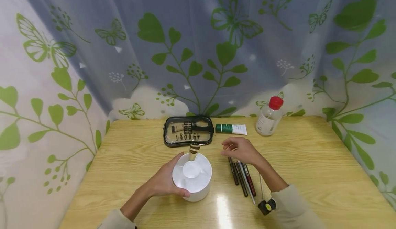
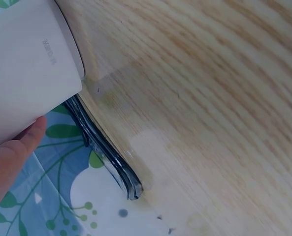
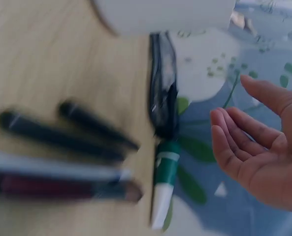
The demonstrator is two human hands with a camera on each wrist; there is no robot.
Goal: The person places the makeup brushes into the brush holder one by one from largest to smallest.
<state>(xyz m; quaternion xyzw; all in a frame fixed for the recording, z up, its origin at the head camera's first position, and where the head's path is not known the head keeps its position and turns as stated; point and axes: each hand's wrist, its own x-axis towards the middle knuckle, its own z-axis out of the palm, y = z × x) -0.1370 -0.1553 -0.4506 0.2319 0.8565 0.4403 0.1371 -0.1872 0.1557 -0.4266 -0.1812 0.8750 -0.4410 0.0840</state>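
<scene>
My left hand (image 1: 168, 177) grips a white round organizer (image 1: 198, 195) with divided compartments, thumb on the near side and fingers round the far side. A small item with a dark-banded top (image 1: 194, 149) stands in its far compartment; its kind is unclear. The left wrist view shows the organizer's plain wall (image 2: 27, 64) above the table. My right hand (image 1: 241, 150) hovers over the far ends of several makeup brushes (image 1: 242, 181). Its fingers are loosely bent with nothing between them, as the right wrist view of the hand (image 3: 264, 137) shows.
Behind the organizer lies a clear, black-edged travel pouch (image 1: 188, 139) with items inside. Beside it is a green and white tube (image 1: 231, 129). A clear bottle with a red cap (image 1: 269, 117) stands at the back right. A patterned curtain (image 1: 185, 67) hangs behind the wooden table (image 1: 123, 153).
</scene>
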